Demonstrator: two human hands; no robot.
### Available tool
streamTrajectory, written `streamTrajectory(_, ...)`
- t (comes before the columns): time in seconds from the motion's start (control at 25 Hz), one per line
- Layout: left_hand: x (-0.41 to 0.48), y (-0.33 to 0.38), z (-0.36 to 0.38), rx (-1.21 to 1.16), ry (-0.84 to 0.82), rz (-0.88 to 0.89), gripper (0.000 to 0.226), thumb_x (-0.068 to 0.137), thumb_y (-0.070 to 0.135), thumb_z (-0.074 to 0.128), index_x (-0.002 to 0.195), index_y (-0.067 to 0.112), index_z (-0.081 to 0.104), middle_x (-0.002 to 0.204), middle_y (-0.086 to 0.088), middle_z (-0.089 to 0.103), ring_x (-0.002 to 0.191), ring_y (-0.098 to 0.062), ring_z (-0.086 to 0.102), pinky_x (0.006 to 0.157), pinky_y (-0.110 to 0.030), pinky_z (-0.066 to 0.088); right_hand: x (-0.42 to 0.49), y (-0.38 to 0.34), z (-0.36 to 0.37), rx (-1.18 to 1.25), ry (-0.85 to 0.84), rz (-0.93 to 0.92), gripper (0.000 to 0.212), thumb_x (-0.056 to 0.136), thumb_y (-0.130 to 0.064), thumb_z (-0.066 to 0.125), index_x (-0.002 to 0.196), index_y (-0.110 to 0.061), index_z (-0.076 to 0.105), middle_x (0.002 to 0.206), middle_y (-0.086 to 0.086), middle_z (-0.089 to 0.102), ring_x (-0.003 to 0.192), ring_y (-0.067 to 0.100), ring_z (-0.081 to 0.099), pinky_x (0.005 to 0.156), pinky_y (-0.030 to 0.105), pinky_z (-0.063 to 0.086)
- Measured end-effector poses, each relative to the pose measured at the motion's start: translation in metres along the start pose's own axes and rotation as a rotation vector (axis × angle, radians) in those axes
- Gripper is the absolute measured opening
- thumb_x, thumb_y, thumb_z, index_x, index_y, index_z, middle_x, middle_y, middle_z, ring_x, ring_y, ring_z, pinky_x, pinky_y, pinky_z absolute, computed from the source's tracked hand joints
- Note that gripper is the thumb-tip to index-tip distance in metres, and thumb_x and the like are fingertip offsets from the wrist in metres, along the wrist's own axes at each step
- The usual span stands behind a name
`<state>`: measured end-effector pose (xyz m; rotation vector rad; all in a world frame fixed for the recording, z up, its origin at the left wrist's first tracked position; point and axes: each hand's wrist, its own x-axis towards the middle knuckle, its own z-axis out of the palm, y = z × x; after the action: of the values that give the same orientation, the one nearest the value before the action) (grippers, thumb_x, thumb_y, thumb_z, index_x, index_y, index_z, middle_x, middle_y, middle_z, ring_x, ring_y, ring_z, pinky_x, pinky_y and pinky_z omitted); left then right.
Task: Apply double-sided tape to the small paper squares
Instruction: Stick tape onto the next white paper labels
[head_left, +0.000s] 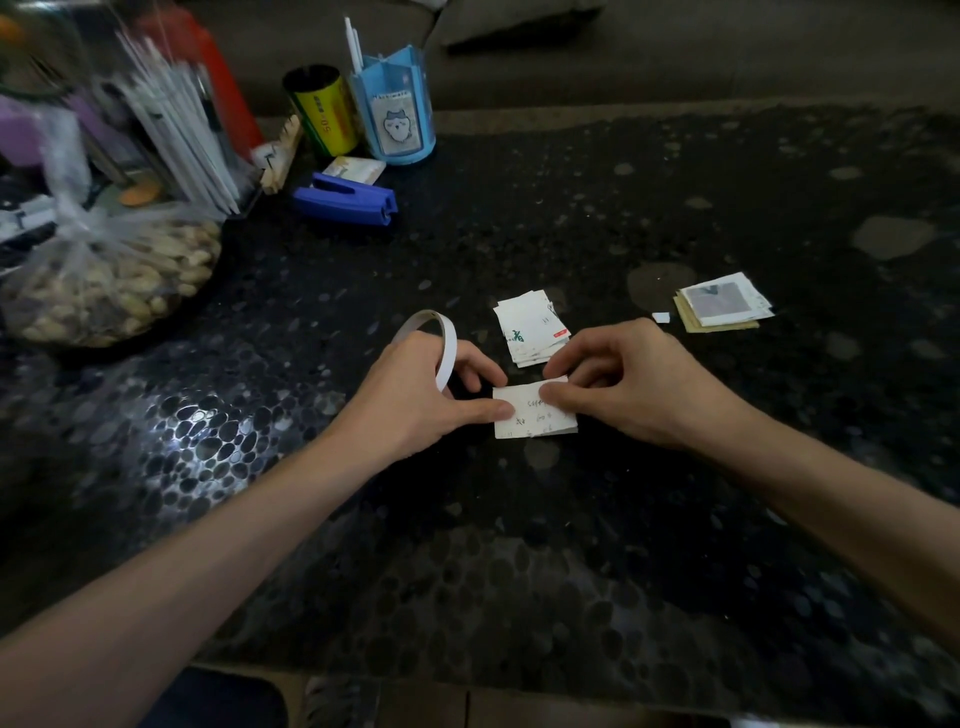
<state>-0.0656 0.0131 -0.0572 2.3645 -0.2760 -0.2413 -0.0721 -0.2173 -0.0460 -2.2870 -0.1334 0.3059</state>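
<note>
A small white paper square (535, 420) with handwriting lies on the dark pebble-patterned table (571, 545). My left hand (415, 395) grips a thin white ring of double-sided tape (448, 345), and its thumb presses the square's left edge. My right hand (618, 384) pinches the square's top edge with thumb and forefinger; whether a tape end lies under them I cannot tell. A stack of small paper squares (530, 327) sits just behind the hands. Another stack (722, 304) lies to the right, with a tiny white scrap (661, 317) beside it.
A bag of peanuts (109, 280) sits at the left. Behind it stand a clear holder of white sticks (176, 124) and a red bottle (218, 67). A blue stapler (345, 198), a yellow can (322, 109) and a blue pen holder (397, 109) stand at the back.
</note>
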Motion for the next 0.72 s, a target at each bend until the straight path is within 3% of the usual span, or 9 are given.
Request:
streamTrajectory(0.28, 0.0, 0.002, -0.001, 0.019, -0.011, 0.0, 0.023, 0.076, 0.043, 0.088, 0.094, 0.041, 0.076, 0.088, 0.012, 0.068, 0.061, 0.0, 0.062, 0.063, -0.02, 0.051, -0.001, 0.001, 0.001, -0.033, 0.013, -0.041, 0.014, 0.086, -0.034, 0.085, 0.095, -0.031, 0.076, 0.075, -0.011, 0.075, 0.068, -0.006, 0.068, 0.07, 0.012, 0.051)
streamTrajectory(0.48, 0.0, 0.004, -0.002, 0.032, -0.028, -0.003, 0.024, 0.077, 0.044, 0.088, 0.098, 0.039, 0.077, 0.088, 0.012, 0.066, 0.065, 0.001, 0.063, 0.065, -0.022, 0.054, -0.004, 0.003, 0.014, -0.156, 0.098, -0.095, 0.023, 0.081, -0.045, 0.085, 0.093, -0.033, 0.07, 0.066, -0.01, 0.063, 0.061, 0.002, 0.058, 0.063, 0.026, 0.045)
streamTrajectory(0.6, 0.0, 0.004, -0.003, 0.028, -0.034, 0.006, 0.026, 0.076, 0.047, 0.087, 0.098, 0.038, 0.077, 0.088, 0.012, 0.066, 0.066, 0.001, 0.063, 0.064, -0.021, 0.053, -0.006, -0.004, 0.019, -0.253, 0.145, -0.077, 0.035, 0.078, -0.06, 0.082, 0.097, -0.037, 0.062, 0.072, -0.012, 0.054, 0.067, 0.002, 0.052, 0.062, 0.03, 0.04)
streamTrajectory(0.72, 0.001, 0.005, -0.004, 0.046, -0.043, 0.002, 0.026, 0.076, 0.047, 0.086, 0.098, 0.038, 0.076, 0.089, 0.012, 0.066, 0.07, -0.001, 0.064, 0.067, -0.026, 0.057, -0.002, -0.008, 0.015, -0.268, 0.086, -0.043, 0.039, 0.08, -0.054, 0.084, 0.103, -0.038, 0.057, 0.083, -0.015, 0.047, 0.073, 0.0, 0.045, 0.069, 0.03, 0.04)
